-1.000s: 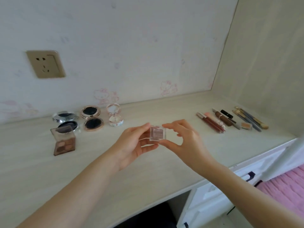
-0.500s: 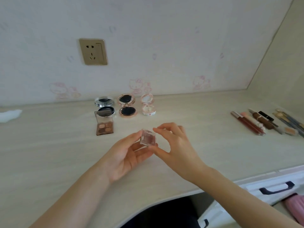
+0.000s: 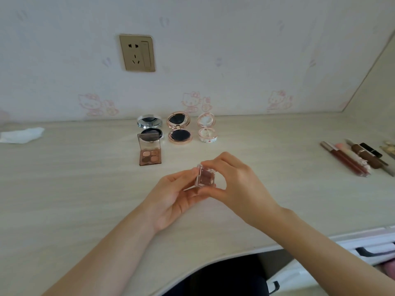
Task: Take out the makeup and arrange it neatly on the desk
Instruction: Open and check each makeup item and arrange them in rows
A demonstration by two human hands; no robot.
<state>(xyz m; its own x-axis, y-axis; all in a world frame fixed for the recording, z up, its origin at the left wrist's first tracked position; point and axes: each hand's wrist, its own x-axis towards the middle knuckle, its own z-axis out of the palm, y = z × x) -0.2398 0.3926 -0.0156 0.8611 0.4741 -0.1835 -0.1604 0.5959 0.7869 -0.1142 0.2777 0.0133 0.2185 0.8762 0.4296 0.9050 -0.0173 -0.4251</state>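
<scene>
step: opening small clear palette (image 3: 206,175) at frame centre | left hand (image 3: 171,197) fingers cradling base, right hand (image 3: 239,186) fingers pinching lid | advice: be lifting lid gently, then setting beside quad palette (image 3: 149,153) on bench (image 3: 64,189)

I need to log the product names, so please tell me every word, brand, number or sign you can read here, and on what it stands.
No text can be read anywhere.
Small clear case held by both hands: no label shows.
Brown eyeshadow palette lid: a faint mark, too blurred to read.
Tubes and pencils at the right: too small.
Wallpaper: only cartoon cat drawings, no words.
</scene>
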